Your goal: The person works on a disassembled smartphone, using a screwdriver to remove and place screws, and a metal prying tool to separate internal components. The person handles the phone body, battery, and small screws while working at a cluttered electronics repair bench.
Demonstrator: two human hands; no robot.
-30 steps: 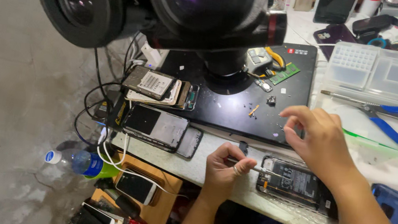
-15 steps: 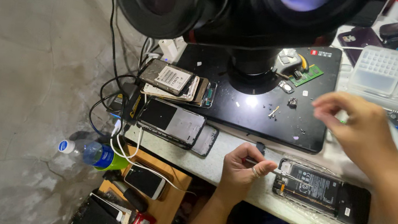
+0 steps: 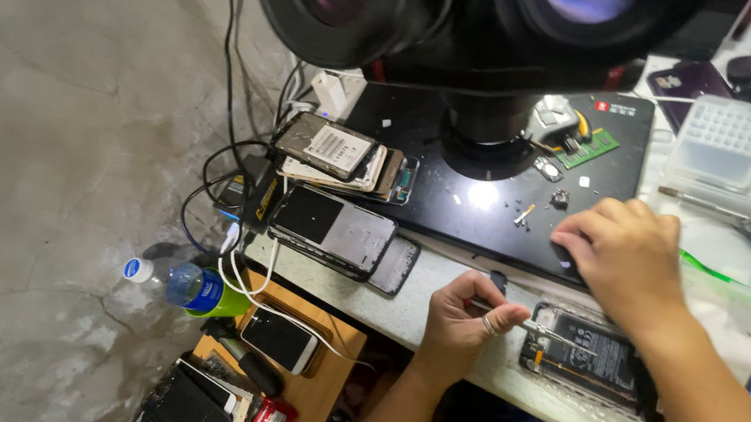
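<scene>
2 hands at the bench's near edge: my left hand (image 3: 462, 322) pinches a thin tool (image 3: 515, 320) over the opened phone (image 3: 589, 356); my right hand (image 3: 624, 251), loosely curled, holds nothing on the black mat (image 3: 453, 201), reassembly pending.

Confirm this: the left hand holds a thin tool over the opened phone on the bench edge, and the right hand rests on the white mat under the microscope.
One thing is wrong: the mat is black, not white, as the head view shows. The left hand does hold the thin tool by the opened phone, and the right hand rests on the mat's edge below the microscope.

left hand (image 3: 462, 322): bare, silver ring on one finger
right hand (image 3: 623, 256): bare, no ring seen
sleeves: none, forearms uncovered
</scene>
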